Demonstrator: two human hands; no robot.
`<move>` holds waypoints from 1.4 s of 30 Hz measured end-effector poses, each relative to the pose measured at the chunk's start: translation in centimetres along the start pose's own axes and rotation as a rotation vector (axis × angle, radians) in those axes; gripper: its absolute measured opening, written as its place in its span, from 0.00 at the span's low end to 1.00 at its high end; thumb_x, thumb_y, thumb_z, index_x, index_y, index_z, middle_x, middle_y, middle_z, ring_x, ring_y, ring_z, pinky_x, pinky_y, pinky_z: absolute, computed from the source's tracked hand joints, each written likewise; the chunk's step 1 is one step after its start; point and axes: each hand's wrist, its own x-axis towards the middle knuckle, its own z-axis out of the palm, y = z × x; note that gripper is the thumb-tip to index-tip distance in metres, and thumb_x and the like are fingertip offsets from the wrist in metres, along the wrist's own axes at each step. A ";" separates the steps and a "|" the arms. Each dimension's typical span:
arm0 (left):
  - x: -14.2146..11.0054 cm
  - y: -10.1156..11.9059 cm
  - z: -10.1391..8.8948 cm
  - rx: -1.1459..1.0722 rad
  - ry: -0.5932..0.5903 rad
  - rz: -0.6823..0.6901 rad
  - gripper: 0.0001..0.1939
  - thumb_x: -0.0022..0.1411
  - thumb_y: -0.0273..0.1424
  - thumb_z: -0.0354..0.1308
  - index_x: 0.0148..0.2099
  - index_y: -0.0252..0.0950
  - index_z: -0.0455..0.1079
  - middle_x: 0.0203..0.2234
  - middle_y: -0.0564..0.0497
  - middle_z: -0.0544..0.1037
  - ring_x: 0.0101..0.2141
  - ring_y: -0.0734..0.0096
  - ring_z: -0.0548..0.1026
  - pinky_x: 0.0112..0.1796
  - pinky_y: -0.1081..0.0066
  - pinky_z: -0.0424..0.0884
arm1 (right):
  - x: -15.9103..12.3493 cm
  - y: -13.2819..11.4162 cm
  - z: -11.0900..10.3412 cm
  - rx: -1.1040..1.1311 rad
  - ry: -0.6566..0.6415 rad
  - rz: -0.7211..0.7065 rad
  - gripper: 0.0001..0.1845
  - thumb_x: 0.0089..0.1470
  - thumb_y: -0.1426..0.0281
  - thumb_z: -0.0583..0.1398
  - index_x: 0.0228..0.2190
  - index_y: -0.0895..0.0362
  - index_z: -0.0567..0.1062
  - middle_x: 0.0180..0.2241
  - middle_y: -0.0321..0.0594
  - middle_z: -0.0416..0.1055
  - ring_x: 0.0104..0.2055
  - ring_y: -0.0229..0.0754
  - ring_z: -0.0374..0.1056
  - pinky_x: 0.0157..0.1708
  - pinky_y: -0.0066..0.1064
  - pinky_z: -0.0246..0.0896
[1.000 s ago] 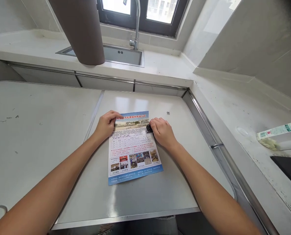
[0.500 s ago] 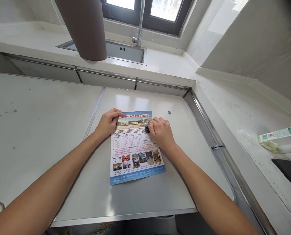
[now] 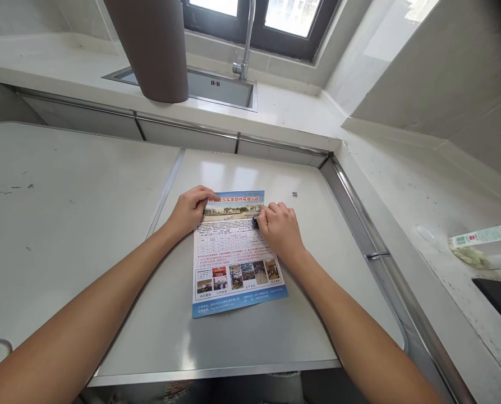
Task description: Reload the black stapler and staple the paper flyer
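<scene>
A printed paper flyer with a blue border, red Chinese title and small photos lies on the table, slightly turned. My left hand holds its upper left edge, fingers curled together over the paper and covering part of the title. At the upper right edge, my right hand is closed around a small black object. Only a bit of that object shows over the flyer; its kind is hidden by my fingers. Beyond my right hand, a few tiny grey metal pieces lie on the table.
The white table has a seam left of the flyer and dark scraps at far left. Behind it are a sink, a faucet and a brown cylinder. A green-and-white box lies on the right counter.
The whole view has shifted slightly. Both hands keep their places on the flyer, with no clear movement relative to it.
</scene>
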 end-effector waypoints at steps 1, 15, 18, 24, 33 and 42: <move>0.0 0.0 0.0 -0.005 0.000 0.000 0.20 0.65 0.22 0.48 0.43 0.40 0.82 0.45 0.47 0.82 0.43 0.63 0.79 0.46 0.64 0.75 | 0.0 0.0 0.0 -0.002 0.002 0.004 0.19 0.69 0.70 0.50 0.27 0.54 0.72 0.32 0.44 0.73 0.39 0.49 0.64 0.38 0.40 0.51; -0.1 0.2 0.0 -0.030 0.002 -0.011 0.20 0.66 0.23 0.48 0.43 0.38 0.82 0.44 0.48 0.81 0.40 0.65 0.78 0.44 0.66 0.75 | -0.1 -0.6 -0.2 -0.076 -0.007 0.043 0.16 0.69 0.70 0.51 0.30 0.54 0.73 0.34 0.46 0.74 0.41 0.51 0.63 0.40 0.42 0.50; 0.0 0.2 0.0 -0.030 0.002 -0.007 0.20 0.66 0.23 0.48 0.43 0.38 0.82 0.44 0.48 0.81 0.41 0.65 0.78 0.44 0.66 0.75 | -0.2 -0.7 -0.2 -0.126 -0.007 0.037 0.14 0.69 0.68 0.51 0.35 0.55 0.75 0.37 0.48 0.74 0.42 0.52 0.63 0.41 0.42 0.49; 0.0 -0.3 0.2 -0.053 0.003 0.003 0.19 0.66 0.22 0.48 0.42 0.38 0.81 0.43 0.48 0.81 0.43 0.64 0.79 0.46 0.65 0.73 | -0.4 -1.5 -0.6 -0.262 -0.092 0.060 0.17 0.71 0.68 0.48 0.39 0.55 0.75 0.40 0.48 0.74 0.44 0.52 0.62 0.45 0.42 0.48; 0.0 -0.5 0.4 -0.058 0.000 -0.002 0.19 0.65 0.22 0.48 0.42 0.39 0.81 0.43 0.48 0.82 0.44 0.63 0.79 0.47 0.63 0.74 | -0.4 -2.2 -0.7 -0.352 -0.139 0.051 0.19 0.71 0.67 0.46 0.41 0.57 0.76 0.42 0.51 0.73 0.45 0.54 0.63 0.46 0.44 0.48; -0.2 -0.6 0.3 0.128 -0.059 0.076 0.18 0.69 0.26 0.49 0.47 0.39 0.81 0.47 0.45 0.81 0.48 0.56 0.75 0.52 0.55 0.71 | -0.3 -2.4 0.2 -0.322 -0.126 -0.017 0.20 0.71 0.67 0.46 0.38 0.59 0.76 0.40 0.53 0.73 0.45 0.55 0.63 0.48 0.46 0.50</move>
